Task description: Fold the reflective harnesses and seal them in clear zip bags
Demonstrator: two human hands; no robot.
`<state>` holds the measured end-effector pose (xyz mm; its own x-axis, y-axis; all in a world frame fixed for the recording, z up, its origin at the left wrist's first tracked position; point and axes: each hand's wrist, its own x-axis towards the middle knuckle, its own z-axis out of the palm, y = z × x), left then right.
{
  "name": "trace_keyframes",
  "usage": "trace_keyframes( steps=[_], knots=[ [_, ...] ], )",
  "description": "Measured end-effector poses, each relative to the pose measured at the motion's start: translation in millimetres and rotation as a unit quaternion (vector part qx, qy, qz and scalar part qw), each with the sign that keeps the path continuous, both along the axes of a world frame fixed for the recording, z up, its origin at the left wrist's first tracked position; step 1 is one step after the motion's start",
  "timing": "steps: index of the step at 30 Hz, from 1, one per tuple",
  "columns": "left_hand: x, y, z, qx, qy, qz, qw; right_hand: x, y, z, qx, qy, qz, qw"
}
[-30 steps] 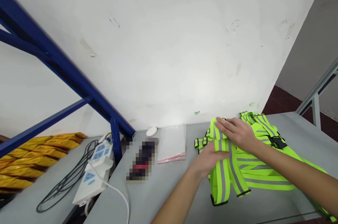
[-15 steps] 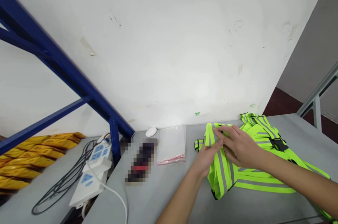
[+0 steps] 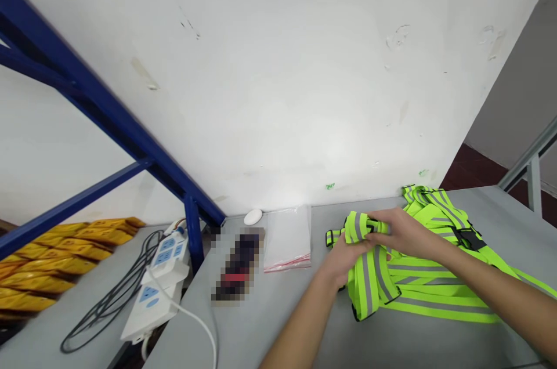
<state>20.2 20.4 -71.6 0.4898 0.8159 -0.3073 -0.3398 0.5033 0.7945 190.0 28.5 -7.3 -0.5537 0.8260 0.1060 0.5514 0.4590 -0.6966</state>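
A neon yellow-green safety vest with grey reflective stripes lies bunched on the grey table. My left hand grips its folded straps from the left side. My right hand closes over the top of the same fold, the fingers curled round the strap. More vests of the same kind are piled just behind and to the right, under my right forearm.
A stack of clear zip bags with red seals lies left of the vest, beside a blurred dark object and a small white disc. White power strips with cables sit by the blue rack post. Yellow items fill the left shelf.
Both hands have gathered the vest's straps from a flat spread into a tighter fold. The right hand went from lying flat on the vest to curling round it.
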Motion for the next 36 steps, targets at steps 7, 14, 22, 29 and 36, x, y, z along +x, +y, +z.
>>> trace_keyframes(
  steps=[7, 14, 22, 29, 36],
  knots=[
    [-15.9, -1.1, -14.1, -0.086, -0.036, -0.006, 0.996, 1.7, 2.1, -58.2, 0.392, -0.109, 0.022, 0.913],
    [-30.3, -13.9, -25.0, -0.083, -0.123, 0.037, 0.988, -9.6, -3.8, -72.6, 0.355, -0.122, 0.098, 0.922],
    [-33.3, -14.1, -32.4, -0.053, -0.082, 0.002, 0.995, -14.5, -15.5, -36.5, 0.072, 0.064, -0.035, 0.995],
    [-19.2, -21.1, -38.9, -0.082, -0.086, 0.009, 0.993, -15.8, -8.0, -23.2, -0.003, -0.154, -0.009, 0.988],
    [-2.8, -13.5, -51.2, -0.114, -0.164, 0.145, 0.969, -48.4, -38.7, -55.2, 0.170, -0.214, -0.147, 0.951]
  ],
)
